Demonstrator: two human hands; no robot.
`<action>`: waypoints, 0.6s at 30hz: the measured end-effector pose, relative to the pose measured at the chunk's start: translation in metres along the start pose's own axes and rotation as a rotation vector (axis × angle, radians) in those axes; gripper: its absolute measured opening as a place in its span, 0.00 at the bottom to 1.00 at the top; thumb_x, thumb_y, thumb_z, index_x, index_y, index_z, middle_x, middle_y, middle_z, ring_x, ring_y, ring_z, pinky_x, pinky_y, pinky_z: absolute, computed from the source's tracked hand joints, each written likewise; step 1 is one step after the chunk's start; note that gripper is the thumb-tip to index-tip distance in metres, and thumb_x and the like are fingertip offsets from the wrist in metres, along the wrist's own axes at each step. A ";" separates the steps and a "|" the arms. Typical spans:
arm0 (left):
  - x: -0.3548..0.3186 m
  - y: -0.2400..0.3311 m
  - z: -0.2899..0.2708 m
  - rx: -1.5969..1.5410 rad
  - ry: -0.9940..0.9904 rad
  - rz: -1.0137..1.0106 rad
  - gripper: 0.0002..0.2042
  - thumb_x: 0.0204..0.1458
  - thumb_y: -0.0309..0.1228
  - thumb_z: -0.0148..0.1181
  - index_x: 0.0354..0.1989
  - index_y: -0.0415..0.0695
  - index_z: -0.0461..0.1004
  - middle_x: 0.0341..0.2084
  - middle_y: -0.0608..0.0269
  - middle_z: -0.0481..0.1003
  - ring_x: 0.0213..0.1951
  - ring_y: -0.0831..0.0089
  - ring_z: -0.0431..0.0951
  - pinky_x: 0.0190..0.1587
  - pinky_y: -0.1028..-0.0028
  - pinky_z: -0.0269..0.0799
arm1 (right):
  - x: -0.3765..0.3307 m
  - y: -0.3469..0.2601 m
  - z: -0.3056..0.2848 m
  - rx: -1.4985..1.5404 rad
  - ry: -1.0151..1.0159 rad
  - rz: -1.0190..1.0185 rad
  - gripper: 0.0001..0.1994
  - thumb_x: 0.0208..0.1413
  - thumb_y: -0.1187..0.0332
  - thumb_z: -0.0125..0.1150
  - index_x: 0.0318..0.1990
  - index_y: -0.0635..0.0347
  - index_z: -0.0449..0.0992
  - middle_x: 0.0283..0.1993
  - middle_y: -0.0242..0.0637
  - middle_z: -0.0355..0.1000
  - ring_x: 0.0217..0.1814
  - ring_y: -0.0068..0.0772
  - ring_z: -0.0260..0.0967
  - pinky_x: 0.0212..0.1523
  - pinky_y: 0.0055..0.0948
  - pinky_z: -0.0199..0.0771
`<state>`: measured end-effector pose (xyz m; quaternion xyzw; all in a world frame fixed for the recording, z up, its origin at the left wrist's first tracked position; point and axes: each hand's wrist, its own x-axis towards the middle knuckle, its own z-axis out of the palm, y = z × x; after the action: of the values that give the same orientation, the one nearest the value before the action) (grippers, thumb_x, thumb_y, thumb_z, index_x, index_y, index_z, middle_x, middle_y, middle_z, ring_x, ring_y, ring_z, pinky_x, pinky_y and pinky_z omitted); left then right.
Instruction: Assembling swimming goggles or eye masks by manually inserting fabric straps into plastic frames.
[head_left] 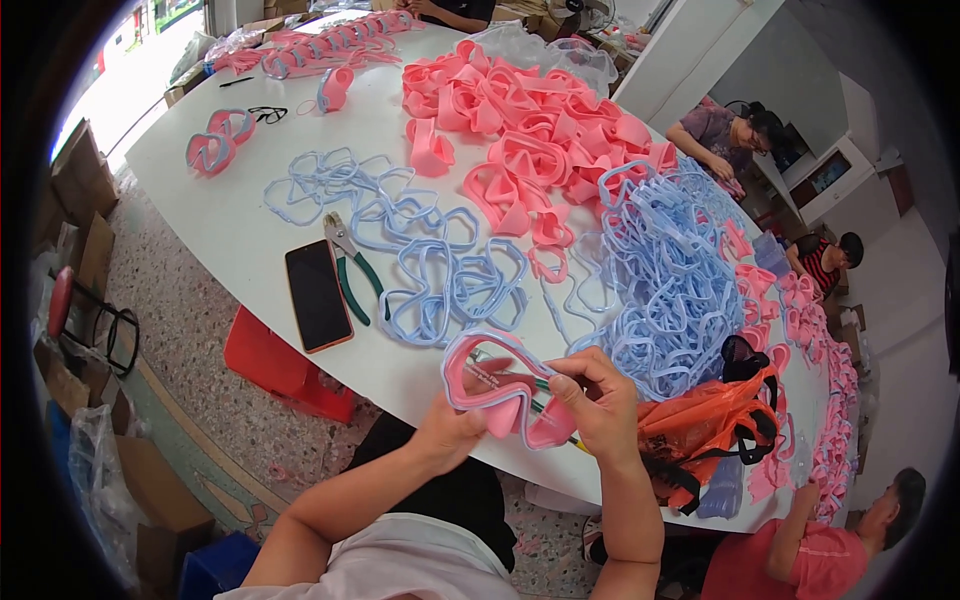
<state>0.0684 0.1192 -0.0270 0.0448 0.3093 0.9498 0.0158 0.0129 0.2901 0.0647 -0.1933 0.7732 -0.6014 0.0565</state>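
Note:
Between my two hands is a pink goggle frame (505,415) with a light-blue rim, held up over the table's near edge. My left hand (452,432) grips its lower left side, its fingers partly hidden behind the frame. On the right side, my right hand (603,408) is closed with the thumb on the rim. Behind the frame shows part of a green-and-yellow object that I cannot make out. Loose light-blue rims (455,285) lie just beyond my hands. Green-handled pliers (358,275) rest beside a dark phone (318,295) to the left.
A heap of pink goggle skirts (540,120) covers the white table's (240,240) far middle. Right of it is a pile of blue rims (670,280). An orange plastic bag (705,425) lies by my right forearm. A red stool (285,365) stands below. Other people sit around the table.

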 end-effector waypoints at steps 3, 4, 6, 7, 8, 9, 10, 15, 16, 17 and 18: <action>-0.002 -0.002 0.012 -0.287 0.027 -0.128 0.31 0.48 0.32 0.70 0.59 0.39 0.62 0.49 0.56 0.73 0.54 0.64 0.74 0.59 0.64 0.69 | -0.001 0.003 0.009 -0.072 0.011 -0.001 0.08 0.57 0.72 0.64 0.41 0.68 0.79 0.36 0.30 0.68 0.36 0.17 0.64 0.37 0.17 0.63; -0.002 -0.004 0.012 -0.303 0.076 -0.144 0.26 0.50 0.30 0.68 0.56 0.39 0.65 0.47 0.56 0.74 0.52 0.65 0.75 0.57 0.64 0.70 | -0.001 0.004 0.011 -0.071 0.008 -0.001 0.08 0.57 0.72 0.64 0.41 0.68 0.79 0.36 0.30 0.68 0.36 0.17 0.64 0.37 0.17 0.63; -0.001 -0.005 0.013 -0.318 0.129 -0.157 0.22 0.51 0.27 0.66 0.53 0.39 0.68 0.45 0.57 0.75 0.49 0.65 0.76 0.56 0.65 0.71 | -0.003 0.006 0.015 -0.061 0.045 -0.006 0.08 0.58 0.71 0.63 0.40 0.68 0.79 0.36 0.30 0.67 0.36 0.17 0.64 0.37 0.17 0.64; -0.002 -0.005 0.016 -0.305 0.159 -0.154 0.18 0.51 0.26 0.65 0.51 0.39 0.70 0.43 0.57 0.76 0.48 0.66 0.76 0.55 0.65 0.72 | -0.004 0.006 0.015 -0.061 0.046 -0.003 0.08 0.58 0.71 0.63 0.40 0.68 0.79 0.36 0.30 0.67 0.36 0.17 0.64 0.37 0.17 0.64; -0.003 -0.004 0.019 -0.292 0.190 -0.150 0.15 0.52 0.24 0.64 0.48 0.40 0.71 0.42 0.58 0.76 0.46 0.67 0.76 0.54 0.65 0.72 | -0.004 0.006 0.016 -0.076 0.057 -0.016 0.08 0.58 0.71 0.63 0.40 0.68 0.79 0.36 0.30 0.67 0.36 0.17 0.64 0.37 0.17 0.64; -0.005 -0.002 0.021 -0.291 0.192 -0.151 0.15 0.52 0.24 0.64 0.48 0.40 0.71 0.42 0.58 0.76 0.46 0.67 0.76 0.54 0.65 0.72 | -0.005 0.007 0.016 -0.090 0.067 -0.029 0.08 0.58 0.71 0.62 0.40 0.68 0.78 0.37 0.30 0.67 0.36 0.17 0.64 0.37 0.17 0.64; -0.007 0.000 0.023 -0.272 0.235 -0.156 0.14 0.52 0.24 0.63 0.47 0.39 0.72 0.41 0.57 0.76 0.46 0.67 0.77 0.53 0.65 0.72 | -0.005 0.008 0.015 -0.090 0.067 -0.028 0.08 0.58 0.71 0.62 0.40 0.68 0.78 0.37 0.30 0.67 0.36 0.17 0.64 0.37 0.17 0.64; -0.009 0.005 0.026 -0.224 0.361 -0.197 0.14 0.53 0.25 0.62 0.48 0.38 0.71 0.40 0.57 0.76 0.45 0.66 0.77 0.52 0.65 0.73 | -0.004 0.030 0.019 -0.040 0.059 -0.017 0.09 0.56 0.70 0.64 0.42 0.65 0.79 0.36 0.31 0.68 0.34 0.19 0.65 0.35 0.20 0.65; -0.007 0.006 0.023 -0.232 0.356 -0.189 0.14 0.53 0.25 0.62 0.48 0.38 0.70 0.40 0.56 0.76 0.45 0.66 0.77 0.52 0.65 0.73 | -0.003 0.029 0.019 -0.039 0.054 -0.019 0.09 0.56 0.70 0.64 0.42 0.65 0.79 0.36 0.31 0.68 0.34 0.19 0.65 0.35 0.20 0.65; -0.004 0.007 0.021 -0.240 0.351 -0.180 0.15 0.53 0.25 0.62 0.48 0.38 0.70 0.41 0.56 0.75 0.45 0.66 0.77 0.52 0.65 0.73 | -0.003 0.027 0.018 -0.101 0.039 -0.032 0.10 0.56 0.69 0.64 0.43 0.65 0.78 0.36 0.31 0.68 0.34 0.19 0.65 0.35 0.20 0.65; -0.002 0.009 0.021 -0.240 0.356 -0.173 0.15 0.53 0.25 0.62 0.48 0.38 0.70 0.41 0.56 0.75 0.45 0.66 0.77 0.52 0.65 0.73 | -0.002 0.027 0.016 -0.163 0.024 -0.047 0.12 0.56 0.69 0.64 0.44 0.65 0.77 0.37 0.30 0.67 0.34 0.18 0.64 0.34 0.20 0.64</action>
<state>0.0725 0.1240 -0.0049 -0.1523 0.1947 0.9678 0.0476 0.0135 0.2813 0.0348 -0.2081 0.8154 -0.5399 0.0174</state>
